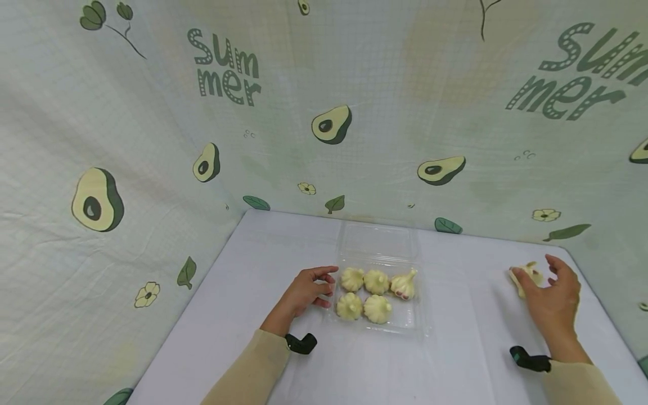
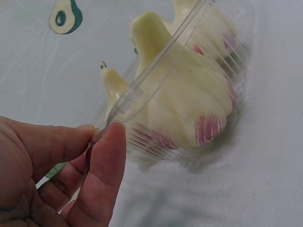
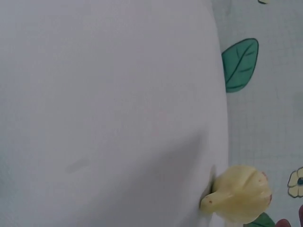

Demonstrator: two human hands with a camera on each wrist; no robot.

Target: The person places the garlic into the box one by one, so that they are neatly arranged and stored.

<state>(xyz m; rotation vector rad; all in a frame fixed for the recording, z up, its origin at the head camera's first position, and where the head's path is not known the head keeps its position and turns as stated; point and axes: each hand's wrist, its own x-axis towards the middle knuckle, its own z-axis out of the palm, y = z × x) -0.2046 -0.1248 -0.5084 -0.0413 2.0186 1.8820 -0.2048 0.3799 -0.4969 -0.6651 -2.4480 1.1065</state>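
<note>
A clear plastic container (image 1: 402,323) holds several garlic bulbs (image 1: 377,309), three in its back row and two in front. Its hinged lid (image 1: 377,243) lies folded back. At its left side my left hand (image 1: 310,289) pinches the container's rim between thumb and fingers, as the left wrist view shows with a large bulb (image 2: 184,99) behind the plastic. Far to the right, my right hand (image 1: 556,298) is spread around a loose garlic bulb (image 1: 534,274). In the right wrist view this bulb (image 3: 242,194) shows apart from the fingertips (image 3: 282,223) at the bottom corner.
The white table (image 1: 471,337) ends at the back and right against a hanging cloth (image 1: 385,112) printed with avocados and leaves. The loose bulb lies near the table's right edge. Table surface stretches between the container and my right hand.
</note>
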